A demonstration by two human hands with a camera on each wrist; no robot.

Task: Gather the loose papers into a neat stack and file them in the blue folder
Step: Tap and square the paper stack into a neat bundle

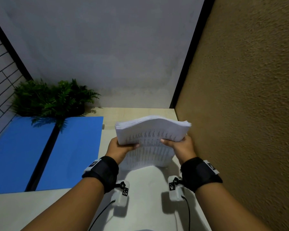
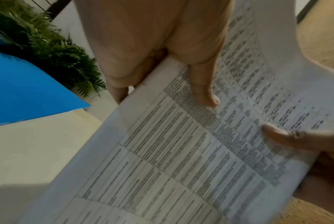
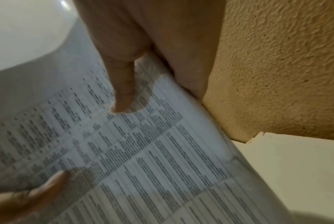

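A thick stack of printed papers (image 1: pixel 151 130) stands on its lower edge on the pale desk (image 1: pixel 148 180), its top bowing over. My left hand (image 1: pixel 123 145) grips its left edge, thumb on the printed face. My right hand (image 1: pixel 175 144) grips the right edge the same way. In the left wrist view the left thumb (image 2: pixel 202 87) presses the papers (image 2: pixel 181 151) and the right thumb (image 2: pixel 277 134) shows at the right. The right wrist view shows my right thumb (image 3: pixel 124 94) on the papers (image 3: pixel 143 151). The blue folder (image 1: pixel 45 152) lies open flat at the left.
A green fern-like plant (image 1: pixel 52 97) sits at the back left, overhanging the folder's far edge. A rough tan wall (image 1: pixel 240 97) runs close along the desk's right side, next to my right hand. A grey wall (image 1: pixel 107 47) closes the back.
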